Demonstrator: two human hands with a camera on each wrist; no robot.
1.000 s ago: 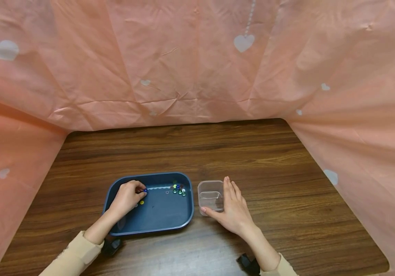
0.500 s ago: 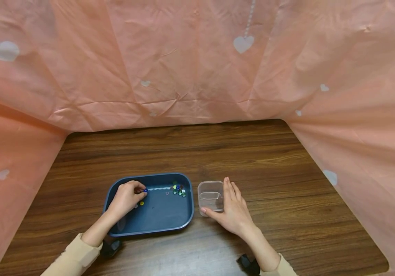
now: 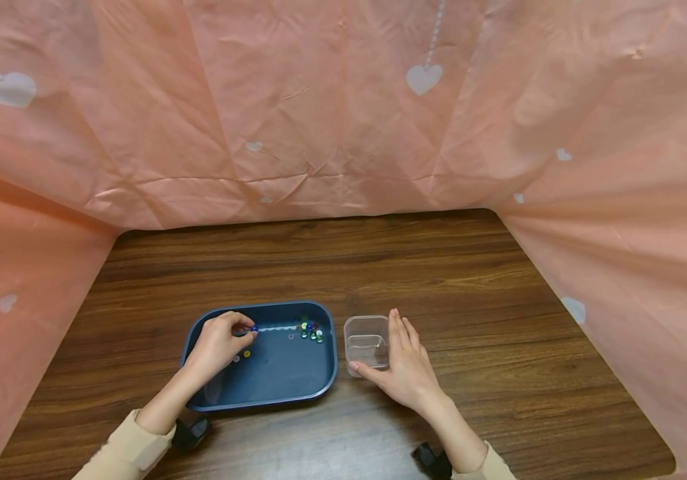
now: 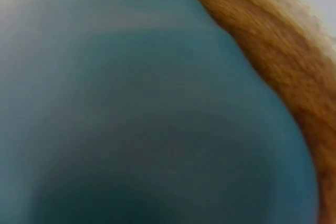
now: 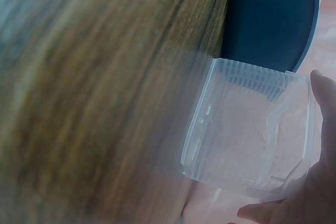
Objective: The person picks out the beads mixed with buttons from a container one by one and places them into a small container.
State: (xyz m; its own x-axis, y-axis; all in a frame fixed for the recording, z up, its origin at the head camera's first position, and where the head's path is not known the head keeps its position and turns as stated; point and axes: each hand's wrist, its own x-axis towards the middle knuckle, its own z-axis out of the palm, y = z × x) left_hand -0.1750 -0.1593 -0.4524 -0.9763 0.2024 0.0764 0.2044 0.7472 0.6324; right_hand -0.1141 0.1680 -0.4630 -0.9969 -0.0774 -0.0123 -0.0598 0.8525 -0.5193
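Note:
Over the left part of a dark blue tray (image 3: pixel 277 383), my left hand (image 3: pixel 217 340) pinches a small blue bead (image 3: pixel 254 329) between thumb and fingertips. Below those fingertips lie a yellow bead (image 3: pixel 247 354) and a pale bead (image 3: pixel 236 359). A cluster of small glassy beads (image 3: pixel 312 331) in green, blue and other colours sits in the tray's far right corner. My right hand (image 3: pixel 406 367) rests against a clear plastic container (image 3: pixel 366 341), its fingers straight along the right side and the thumb at the near rim. Only the blurred tray shows in the left wrist view.
The container stands just right of the tray on a brown wood-grain table (image 3: pixel 343 260). A pale wavy streak (image 3: pixel 277 328) runs along the tray's far part; I cannot tell what it is. A pink curtain (image 3: pixel 343 153) encloses the back and sides.
My left hand and the pinched blue bead have shifted very slightly, and the pale bead beside the yellow one shows more. My right hand and the container keep their places.

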